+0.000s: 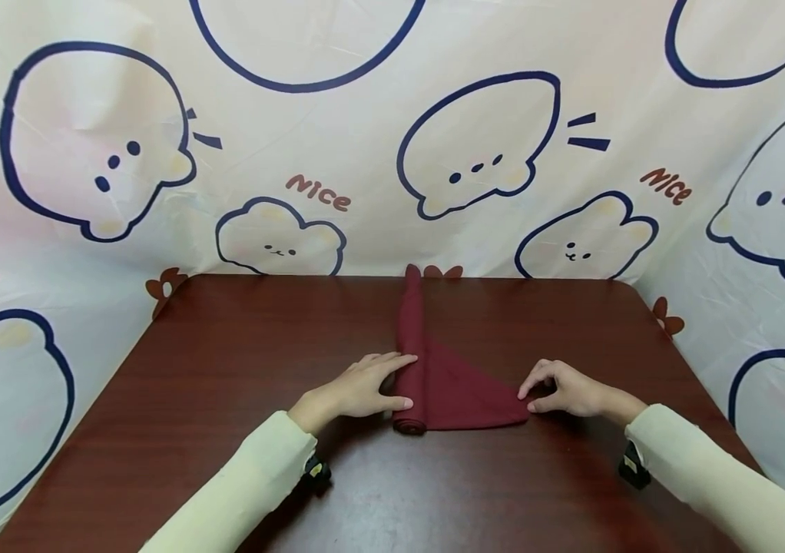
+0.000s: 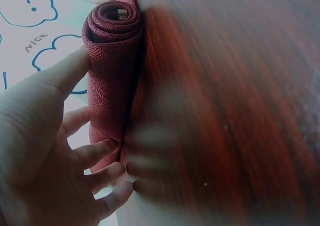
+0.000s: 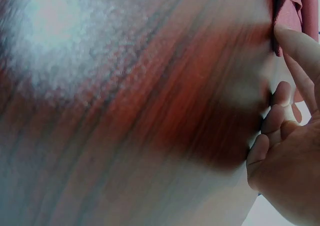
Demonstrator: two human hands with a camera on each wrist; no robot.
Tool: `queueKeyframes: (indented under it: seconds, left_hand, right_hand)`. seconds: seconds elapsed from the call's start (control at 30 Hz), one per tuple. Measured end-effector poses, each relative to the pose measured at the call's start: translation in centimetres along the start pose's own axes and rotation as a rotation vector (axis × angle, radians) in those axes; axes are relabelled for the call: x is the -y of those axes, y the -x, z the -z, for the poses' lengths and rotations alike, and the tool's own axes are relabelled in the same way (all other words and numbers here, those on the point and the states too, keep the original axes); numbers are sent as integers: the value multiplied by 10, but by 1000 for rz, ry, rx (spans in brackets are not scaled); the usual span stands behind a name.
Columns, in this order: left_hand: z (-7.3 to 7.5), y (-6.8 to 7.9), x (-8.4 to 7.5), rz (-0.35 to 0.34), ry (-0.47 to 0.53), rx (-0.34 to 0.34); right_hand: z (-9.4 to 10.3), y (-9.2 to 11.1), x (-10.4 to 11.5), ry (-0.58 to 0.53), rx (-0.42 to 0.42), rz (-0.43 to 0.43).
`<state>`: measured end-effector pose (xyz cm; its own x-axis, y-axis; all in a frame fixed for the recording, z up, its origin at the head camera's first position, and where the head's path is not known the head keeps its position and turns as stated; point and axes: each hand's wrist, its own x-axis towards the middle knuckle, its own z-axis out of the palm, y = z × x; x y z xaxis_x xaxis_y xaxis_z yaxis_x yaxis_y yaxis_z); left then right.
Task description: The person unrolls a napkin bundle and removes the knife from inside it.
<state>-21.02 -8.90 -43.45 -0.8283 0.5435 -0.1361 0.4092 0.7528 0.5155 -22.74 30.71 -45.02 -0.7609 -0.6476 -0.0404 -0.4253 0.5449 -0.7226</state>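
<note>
A dark red cloth (image 1: 465, 392) lies on the table, its left part wound into a long roll (image 1: 409, 322) and its right part a flat triangle. My left hand (image 1: 368, 388) rests against the roll near its front end, thumb and fingers spread. In the left wrist view, the spiral end of the roll (image 2: 107, 66) faces the camera, and the fingers lie loosely along its side. At the triangle's right corner, my right hand (image 1: 568, 390) pinches the cloth between thumb and forefinger. The right wrist view shows that cloth corner (image 3: 288, 11) at the thumb tip, other fingers bent by the tabletop.
The brown wooden table (image 1: 226, 338) reaches back to a pale curtain (image 1: 365, 146) printed with cartoon faces, which also hangs along both sides. The roll's far tip lies at the table's back edge. Dark wrist cameras (image 1: 316, 471) sit under both sleeves.
</note>
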Motion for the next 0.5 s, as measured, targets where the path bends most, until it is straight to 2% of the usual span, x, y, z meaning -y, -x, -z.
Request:
queueKeyframes:
  seconds: [0.5]
  left_hand:
    - [1,0,-2,2,-3,10]
  right_hand:
    - [1,-1,-4,-10,27,-17]
